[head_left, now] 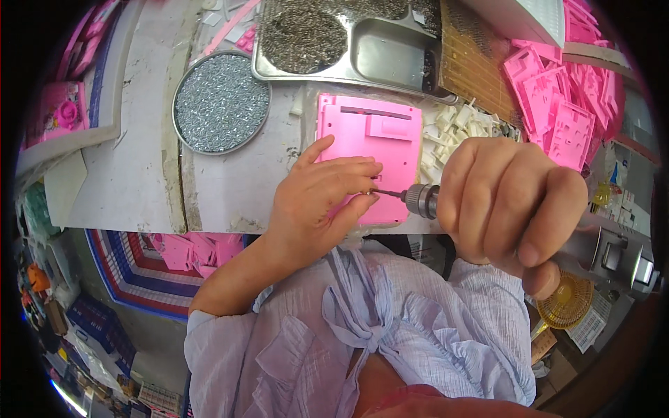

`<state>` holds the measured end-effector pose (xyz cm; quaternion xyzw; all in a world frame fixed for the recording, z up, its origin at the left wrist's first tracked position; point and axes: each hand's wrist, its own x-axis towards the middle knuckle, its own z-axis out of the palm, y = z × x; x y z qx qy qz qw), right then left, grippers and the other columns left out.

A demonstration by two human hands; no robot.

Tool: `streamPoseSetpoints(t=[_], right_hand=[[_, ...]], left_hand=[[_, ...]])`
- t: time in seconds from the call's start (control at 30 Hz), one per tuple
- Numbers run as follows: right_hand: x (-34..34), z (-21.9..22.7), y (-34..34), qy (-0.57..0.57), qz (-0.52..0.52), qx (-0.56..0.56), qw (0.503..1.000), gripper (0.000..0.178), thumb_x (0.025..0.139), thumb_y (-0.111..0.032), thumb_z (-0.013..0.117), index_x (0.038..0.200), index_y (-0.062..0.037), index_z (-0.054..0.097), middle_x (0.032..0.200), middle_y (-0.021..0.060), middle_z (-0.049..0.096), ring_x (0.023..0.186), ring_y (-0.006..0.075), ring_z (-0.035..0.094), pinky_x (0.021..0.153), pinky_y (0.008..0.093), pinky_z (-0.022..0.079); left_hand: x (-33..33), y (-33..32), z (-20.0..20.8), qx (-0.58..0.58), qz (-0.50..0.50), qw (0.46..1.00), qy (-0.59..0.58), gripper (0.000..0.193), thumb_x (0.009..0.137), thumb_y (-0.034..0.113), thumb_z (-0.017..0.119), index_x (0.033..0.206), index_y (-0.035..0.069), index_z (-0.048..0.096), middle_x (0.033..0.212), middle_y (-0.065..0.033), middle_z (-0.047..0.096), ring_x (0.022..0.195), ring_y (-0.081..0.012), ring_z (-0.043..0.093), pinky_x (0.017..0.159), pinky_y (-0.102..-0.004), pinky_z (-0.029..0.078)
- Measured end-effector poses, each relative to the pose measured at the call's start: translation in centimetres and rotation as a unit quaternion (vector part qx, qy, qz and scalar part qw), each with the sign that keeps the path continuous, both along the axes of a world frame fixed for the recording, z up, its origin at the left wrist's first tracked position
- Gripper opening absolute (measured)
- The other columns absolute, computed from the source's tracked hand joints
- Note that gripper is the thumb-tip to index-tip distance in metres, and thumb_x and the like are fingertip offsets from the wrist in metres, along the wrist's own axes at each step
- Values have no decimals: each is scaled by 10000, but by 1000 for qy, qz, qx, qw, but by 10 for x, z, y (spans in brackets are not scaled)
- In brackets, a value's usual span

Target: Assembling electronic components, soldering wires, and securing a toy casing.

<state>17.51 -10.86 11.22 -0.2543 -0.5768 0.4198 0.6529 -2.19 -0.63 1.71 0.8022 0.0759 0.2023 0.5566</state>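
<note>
A flat pink plastic case (pixel 390 150) with a long slot, a raised block and several small holes lies on the bench in front of me. My left hand (pixel 320 184) rests over its left side. The thumb and forefinger close in a pinch at the tip of the driver bit, and whatever small thing is between them is too small to make out. My right hand (pixel 512 202) is wrapped round an electric screwdriver (pixel 421 200), held nearly level from the right. Its thin bit points left, to my left fingertips.
A round tray of small silver screws (pixel 221 103) stands left of the case. Beyond it is a metal compartment tray (pixel 394 49) with dark small parts. White plastic pieces (pixel 453 132) lie at the right, pink parts (pixel 557 97) farther right. A striped basket (pixel 132 272) holds more pink parts.
</note>
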Motion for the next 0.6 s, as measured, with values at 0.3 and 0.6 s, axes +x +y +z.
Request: streamPoseSetpoints(t=[0.3,0.6], right_hand=[[-17,-4,5,20,-6,-38,999,230,959,-274,737,971,-134,554,668,-41,629,538,96,625,518,242,485],[-35,-13,-24,33,-47,-38,998,221,945,-234,743,957,-118,555,656,-28,619,506,108,604,510,262,504]], left_hand=[[-14,6,-5,59,26,998,-26,166,815,9,765,951,88,714,1052,-68,777,1016,-216,744,1145,-514,372],[-18,-20,-13,147,51,984,-87,214,757,67,824,921,99,691,953,-38,760,924,-188,745,1116,-536,387]])
